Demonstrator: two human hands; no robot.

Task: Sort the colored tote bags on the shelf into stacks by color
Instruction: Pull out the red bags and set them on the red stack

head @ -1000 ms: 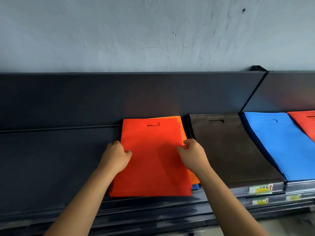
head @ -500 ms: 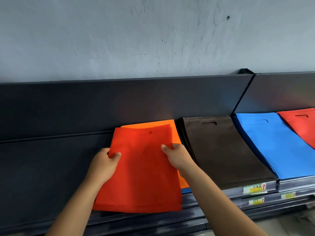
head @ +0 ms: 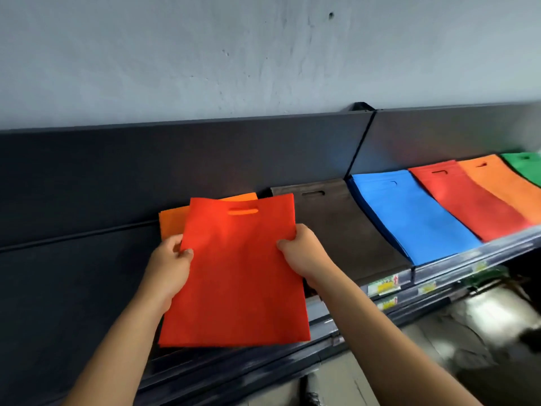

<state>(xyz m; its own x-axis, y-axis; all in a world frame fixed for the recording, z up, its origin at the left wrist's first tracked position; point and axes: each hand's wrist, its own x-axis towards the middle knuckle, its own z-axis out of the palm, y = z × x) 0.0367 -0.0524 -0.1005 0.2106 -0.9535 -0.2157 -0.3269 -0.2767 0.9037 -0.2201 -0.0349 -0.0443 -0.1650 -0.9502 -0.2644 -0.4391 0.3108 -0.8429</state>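
Note:
A red tote bag is lifted off the mixed pile, held by both sides. My left hand grips its left edge and my right hand grips its right edge. Behind it an orange bag tops the mixed pile on the shelf. To the right lie sorted stacks in a row: brown, blue, red, orange and green.
The dark shelf slopes toward me, with a bare stretch left of the pile. Yellow price labels line its front rail. A grey wall rises behind. Floor shows at the lower right.
Both hands have lifted the red bag off the pile and carried it up and to the right. The view has swung right, revealing the far red, orange and green stacks.

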